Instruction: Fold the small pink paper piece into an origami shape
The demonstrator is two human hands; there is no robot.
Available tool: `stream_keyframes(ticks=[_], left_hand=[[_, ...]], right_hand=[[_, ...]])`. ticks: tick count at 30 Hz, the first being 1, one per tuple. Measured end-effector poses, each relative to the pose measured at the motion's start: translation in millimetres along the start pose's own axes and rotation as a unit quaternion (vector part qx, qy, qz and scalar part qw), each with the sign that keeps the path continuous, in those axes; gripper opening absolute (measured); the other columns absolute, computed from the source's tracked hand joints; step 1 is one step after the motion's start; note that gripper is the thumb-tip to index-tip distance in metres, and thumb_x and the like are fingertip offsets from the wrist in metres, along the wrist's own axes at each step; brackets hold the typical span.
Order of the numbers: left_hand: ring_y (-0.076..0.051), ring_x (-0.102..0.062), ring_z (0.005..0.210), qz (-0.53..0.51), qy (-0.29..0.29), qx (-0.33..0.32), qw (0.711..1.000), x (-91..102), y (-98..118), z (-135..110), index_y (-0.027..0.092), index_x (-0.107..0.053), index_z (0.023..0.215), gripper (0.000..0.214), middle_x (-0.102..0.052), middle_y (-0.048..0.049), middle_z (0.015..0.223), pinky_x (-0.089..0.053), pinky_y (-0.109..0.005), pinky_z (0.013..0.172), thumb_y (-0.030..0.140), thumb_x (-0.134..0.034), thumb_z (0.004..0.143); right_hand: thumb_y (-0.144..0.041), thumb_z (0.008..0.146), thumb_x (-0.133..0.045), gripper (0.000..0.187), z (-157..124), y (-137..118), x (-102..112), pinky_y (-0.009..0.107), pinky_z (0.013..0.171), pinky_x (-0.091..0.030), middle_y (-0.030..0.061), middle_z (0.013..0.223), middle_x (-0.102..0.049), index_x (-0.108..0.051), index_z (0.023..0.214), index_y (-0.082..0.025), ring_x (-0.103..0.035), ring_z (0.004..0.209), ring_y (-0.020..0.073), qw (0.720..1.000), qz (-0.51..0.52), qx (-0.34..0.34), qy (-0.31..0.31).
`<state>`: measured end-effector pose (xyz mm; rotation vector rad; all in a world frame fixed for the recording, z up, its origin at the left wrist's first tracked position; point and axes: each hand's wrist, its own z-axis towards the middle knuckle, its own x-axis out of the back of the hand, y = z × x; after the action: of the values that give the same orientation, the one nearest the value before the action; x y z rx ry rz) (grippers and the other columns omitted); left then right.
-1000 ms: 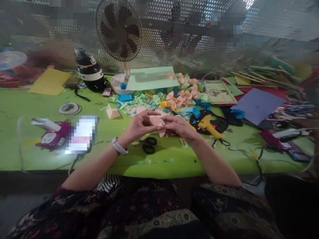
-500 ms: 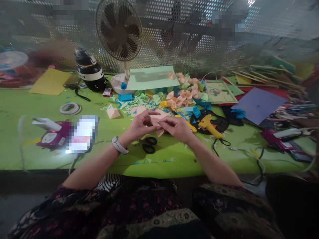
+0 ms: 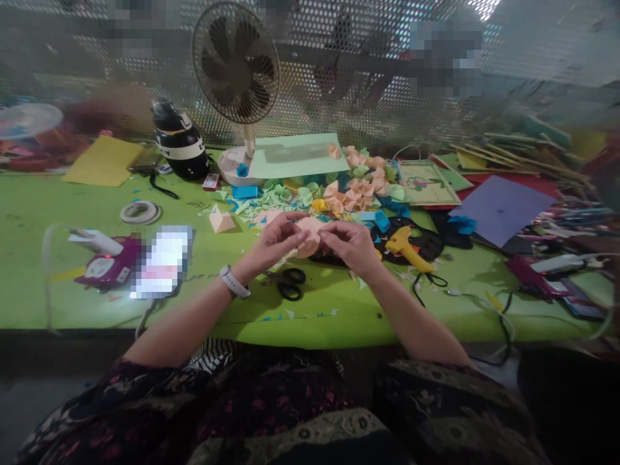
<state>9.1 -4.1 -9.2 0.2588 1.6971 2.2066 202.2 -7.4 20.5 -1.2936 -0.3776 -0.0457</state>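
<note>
A peach paper piece (image 3: 309, 236), roundish in outline, is held up between my two hands above the table. My left hand (image 3: 277, 243), with a white watch band at the wrist, pinches its left side. On its right edge, the thumb and fingers of my right hand (image 3: 352, 248) are closed. Black-handled scissors (image 3: 291, 284) lie on the table just below the hands. Behind them are paper scraps and a pile of folded peach paper pieces (image 3: 346, 197). A yellow glue gun (image 3: 409, 249) rests to the right of my right hand.
A fan (image 3: 237, 71) and a black bottle (image 3: 180, 145) stand at the back. On the left lie a tape roll (image 3: 140, 212), a lit phone (image 3: 162, 261) and a purple power strip (image 3: 110, 261). A purple sheet (image 3: 504, 208) and cables lie on the right.
The peach paper has been raised and turned, so more of its face shows between my hands. My hands have moved slightly apart. The view has shifted a little.
</note>
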Motion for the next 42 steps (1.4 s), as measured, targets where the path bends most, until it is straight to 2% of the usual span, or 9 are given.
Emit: stream_keyframes(ticks=[3,6,10,15,23,38,42], left_hand=[[-0.013,-0.063,0.081,0.057,0.024,-0.007,0.998,-2.9,3,-4,0.018,-0.052,0.126,0.064,-0.065,-0.0028,0.092,-0.052,-0.024,0.069,0.032,-0.083,0.071],[-0.014,-0.064,0.085,0.07,0.036,-0.008,0.997,-4.4,3,-6,0.017,-0.053,0.123,0.05,-0.066,-0.0061,0.098,-0.053,-0.024,0.069,0.029,-0.074,0.079],[-0.014,-0.064,0.088,0.002,0.052,-0.004,0.999,-4.9,-2,-4,0.019,-0.056,0.117,0.038,-0.064,-0.0064,0.104,-0.057,-0.027,0.074,0.022,-0.067,0.081],[-0.015,-0.065,0.095,-0.075,0.066,0.01,0.995,-4.1,-7,0,0.021,-0.051,0.122,0.045,-0.066,-0.0074,0.114,-0.058,-0.028,0.077,0.018,-0.067,0.08],[-0.018,-0.065,0.102,-0.074,0.031,0.005,0.997,-1.3,-10,0,0.022,-0.05,0.127,0.047,-0.068,-0.0089,0.118,-0.057,-0.029,0.077,0.022,-0.068,0.083],[-0.018,-0.066,0.102,-0.028,0.026,-0.031,0.999,-1.7,-14,0,0.02,-0.052,0.127,0.046,-0.068,-0.0099,0.115,-0.056,-0.03,0.082,0.017,-0.065,0.082],[-0.02,-0.066,0.107,-0.042,0.034,-0.015,0.998,-0.9,-13,0,0.021,-0.052,0.128,0.047,-0.07,-0.0113,0.117,-0.055,-0.033,0.086,0.02,-0.066,0.084]], right_hand=[[-0.041,0.076,-0.068,0.023,-2,-1,-3,0.026,0.049,-0.05,0.0001,0.06,-0.065,-0.066,0.07,-0.019,-0.058,0.048,0.0124,0.999,0.017,-0.016,0.022],[-0.04,0.076,-0.069,0.022,-3,-2,-5,0.026,0.048,-0.051,0.0016,0.062,-0.068,-0.067,0.072,-0.018,-0.061,0.049,0.0133,0.999,0.027,-0.024,0.037],[-0.041,0.075,-0.07,0.024,-3,0,-6,0.026,0.048,-0.052,0.0029,0.062,-0.07,-0.067,0.073,-0.017,-0.062,0.048,0.0137,0.998,0.041,-0.04,0.031],[-0.042,0.073,-0.071,0.026,-2,3,-6,0.026,0.05,-0.053,0.003,0.063,-0.07,-0.067,0.074,-0.017,-0.061,0.05,0.0127,0.997,0.048,-0.052,0.017],[-0.041,0.072,-0.072,0.023,-1,-1,-4,0.027,0.05,-0.052,0.0015,0.065,-0.068,-0.063,0.075,-0.02,-0.058,0.052,0.0126,0.997,0.048,-0.051,0.015],[-0.039,0.07,-0.072,0.022,0,4,-4,0.027,0.051,-0.051,0.0006,0.063,-0.067,-0.061,0.074,-0.02,-0.06,0.052,0.0133,0.997,0.044,-0.058,0.011],[-0.041,0.071,-0.072,0.029,1,6,-4,0.025,0.048,-0.046,-0.0006,0.063,-0.067,-0.059,0.084,-0.02,-0.057,0.049,0.0117,0.998,0.039,-0.05,0.017]])
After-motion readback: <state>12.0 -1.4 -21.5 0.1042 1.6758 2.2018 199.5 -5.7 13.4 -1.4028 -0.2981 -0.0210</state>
